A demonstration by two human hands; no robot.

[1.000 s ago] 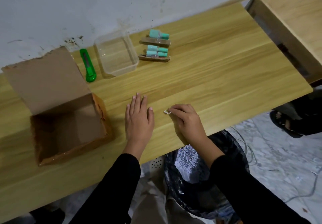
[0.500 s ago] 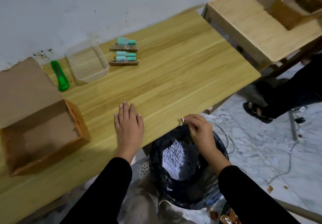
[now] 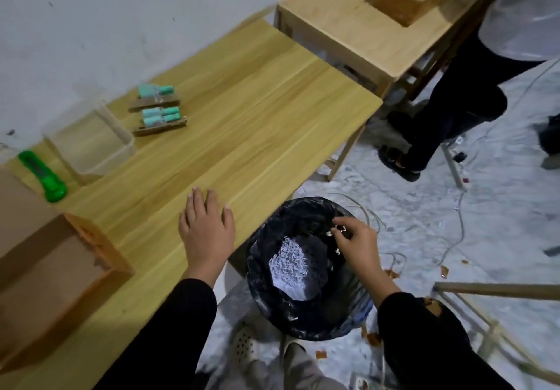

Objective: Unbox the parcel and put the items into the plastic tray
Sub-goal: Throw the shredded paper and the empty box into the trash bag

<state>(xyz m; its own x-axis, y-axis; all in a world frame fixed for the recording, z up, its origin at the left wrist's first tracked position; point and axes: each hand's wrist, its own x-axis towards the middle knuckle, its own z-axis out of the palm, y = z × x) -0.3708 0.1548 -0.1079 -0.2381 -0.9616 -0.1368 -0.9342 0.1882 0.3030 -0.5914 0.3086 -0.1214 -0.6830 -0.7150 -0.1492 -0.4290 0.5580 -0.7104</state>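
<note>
The opened cardboard parcel (image 3: 57, 271) lies at the left of the wooden table (image 3: 242, 123), its inside showing nothing. A clear plastic tray (image 3: 91, 144) stands near the wall and holds nothing. To its right lie two packs of teal items on card backing (image 3: 157, 109). My left hand (image 3: 206, 232) rests flat on the table's near edge, fingers apart. My right hand (image 3: 354, 242) hovers over the black bin (image 3: 303, 268) below the table edge, fingertips pinched on a small white scrap (image 3: 339, 229).
A green box cutter (image 3: 42, 176) lies left of the tray. The bin holds shredded white paper. A second table (image 3: 378, 32) with an open box stands at the right, a person standing beside it. Cables and scraps litter the floor.
My right hand carried the small scrap from the table top off the near edge to over the bin. The view swung right. My left hand stayed flat on the table.
</note>
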